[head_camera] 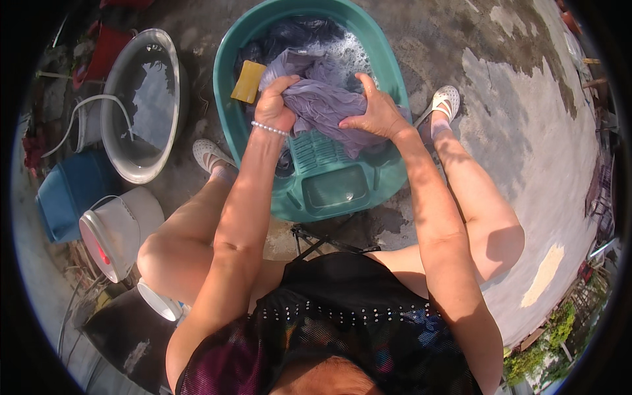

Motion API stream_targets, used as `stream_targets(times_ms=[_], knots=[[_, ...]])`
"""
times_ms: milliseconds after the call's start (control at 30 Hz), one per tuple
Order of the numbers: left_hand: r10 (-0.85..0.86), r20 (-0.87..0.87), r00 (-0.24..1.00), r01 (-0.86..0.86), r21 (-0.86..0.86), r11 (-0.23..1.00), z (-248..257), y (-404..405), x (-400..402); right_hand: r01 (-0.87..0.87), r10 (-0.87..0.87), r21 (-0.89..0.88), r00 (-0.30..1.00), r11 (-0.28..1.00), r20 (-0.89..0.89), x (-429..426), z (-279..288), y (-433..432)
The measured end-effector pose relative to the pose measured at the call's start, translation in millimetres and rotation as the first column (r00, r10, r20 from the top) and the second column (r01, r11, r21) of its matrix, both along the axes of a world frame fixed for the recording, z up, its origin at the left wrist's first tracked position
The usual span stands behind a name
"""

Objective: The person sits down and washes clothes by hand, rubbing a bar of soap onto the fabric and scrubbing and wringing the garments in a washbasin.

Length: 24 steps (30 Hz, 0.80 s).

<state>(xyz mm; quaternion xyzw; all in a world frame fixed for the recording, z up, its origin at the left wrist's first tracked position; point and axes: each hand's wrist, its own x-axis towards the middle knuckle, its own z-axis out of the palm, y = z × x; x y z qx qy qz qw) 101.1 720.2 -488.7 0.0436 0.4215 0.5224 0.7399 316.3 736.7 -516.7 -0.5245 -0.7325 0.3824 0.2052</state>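
A wet purple-grey garment (323, 101) lies bunched over the ribbed washboard (318, 150) moulded into a green plastic washtub (224, 94). My left hand (276, 106), with a beaded bracelet at the wrist, grips the garment's left side, thumb on top. At the garment's right side is my right hand (373, 111), thumb and fingers spread apart, its palm over the cloth. A yellow bar of laundry soap (248, 82) rests at the tub's left side, close to my left hand. Dark wet cloth (301, 32) and suds (355, 54) fill the far end.
Left of the tub stands a large metal basin (170, 148) of water with a pale hose (111, 97) hanging into it. Nearer are a blue plastic container (74, 192) and a white lidded bucket (140, 212). My feet are on either side of the tub, on wet concrete.
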Motion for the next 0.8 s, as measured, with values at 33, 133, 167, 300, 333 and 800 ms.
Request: stream_targets(times_ms=[33, 133, 167, 300, 333, 800], knots=[[0.104, -0.011, 0.995, -0.104, 0.002, 0.995, -9, 5, -3, -0.171, 0.188, -0.14, 0.975, 0.975, 0.119, 2, 6, 6], [0.181, 0.055, 0.982, -0.184, 0.062, 0.981, -37, 8, -13, -0.258, 0.355, -0.364, 0.907, 0.895, 0.228, 6, 1, 10], [0.159, 0.124, 0.979, -0.174, 0.118, 0.978, -47, 7, -18, -0.26, 0.412, -0.545, 0.894, 0.797, 0.177, 10, 0, 13], [0.201, 0.161, 0.966, -0.226, 0.157, 0.961, -69, 10, -28, -0.088, 0.161, -0.435, 0.978, 0.896, 0.135, 27, 9, 28], [0.183, -0.046, 0.982, -0.184, -0.006, 0.983, -73, 14, -26, 0.001, 0.069, -0.364, 0.982, 0.931, 0.178, 30, 2, 27], [0.013, -0.638, 0.77, -0.239, -0.269, 0.933, -88, -23, 51, 0.192, -0.047, -0.264, 0.881, 0.945, 0.471, -5, -123, 12]])
